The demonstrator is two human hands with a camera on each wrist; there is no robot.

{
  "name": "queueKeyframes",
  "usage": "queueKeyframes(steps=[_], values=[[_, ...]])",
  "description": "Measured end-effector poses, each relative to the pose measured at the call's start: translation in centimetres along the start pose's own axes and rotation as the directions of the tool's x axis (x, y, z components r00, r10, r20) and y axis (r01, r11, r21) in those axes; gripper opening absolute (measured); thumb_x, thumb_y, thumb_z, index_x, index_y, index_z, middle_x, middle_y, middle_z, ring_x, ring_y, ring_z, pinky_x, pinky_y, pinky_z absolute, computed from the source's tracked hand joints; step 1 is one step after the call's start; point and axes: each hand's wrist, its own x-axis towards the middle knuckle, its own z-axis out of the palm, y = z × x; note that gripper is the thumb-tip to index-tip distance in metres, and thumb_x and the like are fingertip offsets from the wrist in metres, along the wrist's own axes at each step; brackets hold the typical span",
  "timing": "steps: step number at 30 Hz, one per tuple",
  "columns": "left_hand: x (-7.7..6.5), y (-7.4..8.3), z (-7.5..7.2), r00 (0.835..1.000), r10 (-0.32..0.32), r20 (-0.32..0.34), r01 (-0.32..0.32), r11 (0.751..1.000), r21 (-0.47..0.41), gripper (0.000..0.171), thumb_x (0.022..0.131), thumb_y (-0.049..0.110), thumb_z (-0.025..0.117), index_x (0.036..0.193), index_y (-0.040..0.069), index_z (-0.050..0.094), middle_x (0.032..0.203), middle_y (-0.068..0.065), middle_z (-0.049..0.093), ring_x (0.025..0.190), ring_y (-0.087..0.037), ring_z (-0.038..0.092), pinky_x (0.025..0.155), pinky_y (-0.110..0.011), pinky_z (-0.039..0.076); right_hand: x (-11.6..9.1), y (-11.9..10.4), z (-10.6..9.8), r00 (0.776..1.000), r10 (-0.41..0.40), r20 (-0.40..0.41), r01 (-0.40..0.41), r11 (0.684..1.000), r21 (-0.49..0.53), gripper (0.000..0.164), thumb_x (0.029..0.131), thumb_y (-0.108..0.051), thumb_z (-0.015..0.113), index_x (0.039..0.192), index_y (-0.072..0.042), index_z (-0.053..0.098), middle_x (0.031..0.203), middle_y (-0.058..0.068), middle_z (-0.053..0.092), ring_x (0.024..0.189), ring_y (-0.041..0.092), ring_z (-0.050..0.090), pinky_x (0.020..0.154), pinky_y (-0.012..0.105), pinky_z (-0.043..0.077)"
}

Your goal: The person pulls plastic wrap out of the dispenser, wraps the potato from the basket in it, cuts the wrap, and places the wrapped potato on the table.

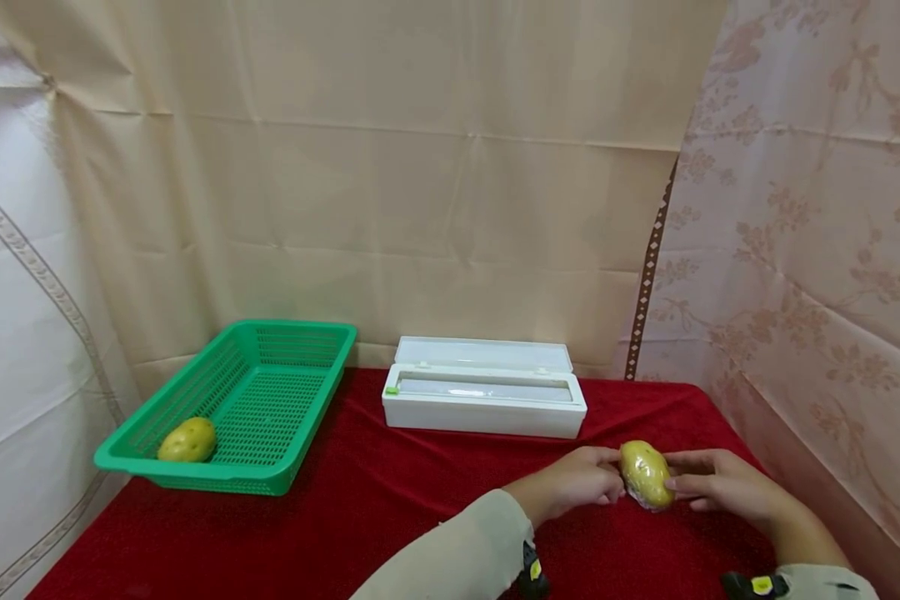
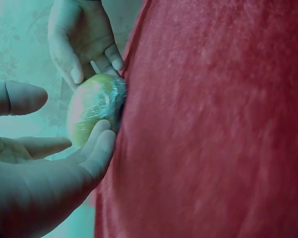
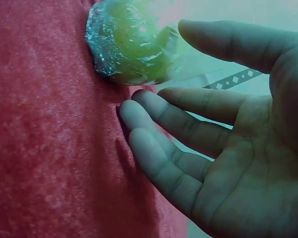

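A yellow potato (image 1: 645, 475) wrapped in clear plastic film lies on the red cloth at the right. My left hand (image 1: 573, 482) is on its left side. In the left wrist view, a couple of fingertips of that hand (image 2: 44, 183) touch the wrapped potato (image 2: 97, 106), while the thumb stands away from it. On the other side is my right hand (image 1: 731, 487). The right wrist view shows this hand (image 3: 238, 129) with loosely bent, spread fingers beside the film-covered potato (image 3: 139, 44); its thumb tip is close to the film, and contact is hard to tell.
A white cling film box (image 1: 483, 417) with its lid raised stands at the back middle. To the left, a green plastic basket (image 1: 330, 400) holds another potato (image 1: 188, 440). Red cloth (image 1: 420, 492) covers the table, and curtains hang behind and at both sides.
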Motion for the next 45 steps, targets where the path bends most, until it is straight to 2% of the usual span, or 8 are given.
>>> queueKeyframes(steps=[8, 13, 19, 26, 30, 34, 40, 45], values=[[-1.8, 1.5, -3.2, 0.999, 0.006, -0.054, 0.007, 0.970, 0.241, 0.061, 0.081, 0.003, 0.066, 0.141, 0.016, 0.063, 0.126, -0.006, 0.068, 0.095, -0.008, 0.061, 0.088, -0.030, 0.054, -0.4, -1.2, 0.1, 0.984, -0.034, -0.173, 0.000, 0.981, -0.195, 0.062, 0.099, -0.029, 0.068, 0.144, 0.011, 0.051, 0.138, 0.028, 0.062, 0.103, 0.010, 0.065, 0.077, 0.032, 0.058], [-3.5, 1.9, -7.0, 0.993, 0.099, -0.058, -0.072, 0.932, 0.355, 0.056, 0.083, 0.006, 0.066, 0.139, 0.014, 0.065, 0.132, -0.005, 0.068, 0.122, -0.018, 0.062, 0.098, -0.029, 0.049, 0.0, -2.7, 1.2, 0.907, -0.202, -0.370, 0.031, 0.907, -0.420, 0.044, 0.096, -0.026, 0.073, 0.131, -0.001, 0.067, 0.129, 0.021, 0.068, 0.108, 0.023, 0.065, 0.077, 0.030, 0.052], [-6.6, 2.4, -13.3, 0.985, 0.156, -0.072, -0.109, 0.891, 0.440, 0.050, 0.091, 0.006, 0.060, 0.141, 0.002, 0.060, 0.142, -0.017, 0.061, 0.130, -0.034, 0.061, 0.104, -0.045, 0.052, 1.0, -5.6, 3.5, 0.838, -0.327, -0.437, 0.080, 0.865, -0.495, 0.031, 0.094, -0.022, 0.076, 0.123, -0.011, 0.073, 0.124, 0.013, 0.071, 0.111, 0.032, 0.067, 0.081, 0.039, 0.053], [-9.3, 2.9, -20.2, 0.940, 0.270, -0.211, -0.056, 0.728, 0.683, 0.045, 0.086, 0.005, 0.060, 0.130, 0.002, 0.067, 0.129, -0.015, 0.069, 0.114, -0.028, 0.068, 0.093, -0.042, 0.057, 3.2, -8.1, 4.6, 0.807, -0.450, -0.382, 0.153, 0.785, -0.601, 0.023, 0.091, -0.011, 0.075, 0.115, -0.011, 0.075, 0.119, 0.011, 0.071, 0.116, 0.037, 0.065, 0.096, 0.059, 0.051], [-10.0, 2.9, -23.4, 0.916, 0.305, -0.262, 0.053, 0.554, 0.831, 0.041, 0.086, 0.003, 0.063, 0.127, 0.004, 0.070, 0.126, -0.012, 0.070, 0.115, -0.028, 0.067, 0.095, -0.043, 0.055, 5.4, -9.1, 5.3, 0.811, -0.486, -0.327, 0.185, 0.743, -0.643, 0.024, 0.091, -0.010, 0.074, 0.115, -0.005, 0.075, 0.118, 0.014, 0.071, 0.115, 0.040, 0.065, 0.098, 0.061, 0.051], [-10.3, 2.8, -25.3, 0.908, 0.289, -0.302, 0.175, 0.394, 0.902, 0.037, 0.089, 0.008, 0.067, 0.125, 0.009, 0.072, 0.125, -0.010, 0.070, 0.115, -0.026, 0.066, 0.094, -0.044, 0.056, 7.7, -10.0, 6.2, 0.776, -0.564, -0.284, 0.220, 0.663, -0.715, 0.026, 0.088, -0.006, 0.075, 0.114, 0.000, 0.074, 0.115, 0.018, 0.071, 0.111, 0.040, 0.067, 0.098, 0.058, 0.051], [-10.7, 2.5, -26.4, 0.916, 0.250, -0.313, 0.243, 0.276, 0.930, 0.029, 0.093, 0.018, 0.068, 0.121, 0.013, 0.075, 0.121, -0.006, 0.073, 0.110, -0.023, 0.068, 0.088, -0.044, 0.058, 10.3, -10.8, 7.4, 0.762, -0.612, -0.210, 0.235, 0.564, -0.792, 0.029, 0.089, -0.007, 0.077, 0.116, 0.001, 0.072, 0.116, 0.019, 0.072, 0.114, 0.039, 0.066, 0.101, 0.055, 0.050], [-10.7, 2.5, -26.8, 0.914, 0.271, -0.302, 0.258, 0.186, 0.948, 0.021, 0.091, 0.017, 0.069, 0.110, 0.013, 0.079, 0.111, -0.003, 0.076, 0.098, -0.020, 0.070, 0.082, -0.041, 0.059, 11.1, -11.0, 7.8, 0.779, -0.601, -0.177, 0.230, 0.536, -0.812, 0.028, 0.091, -0.010, 0.075, 0.118, -0.001, 0.074, 0.117, 0.016, 0.074, 0.114, 0.039, 0.066, 0.101, 0.055, 0.050]])
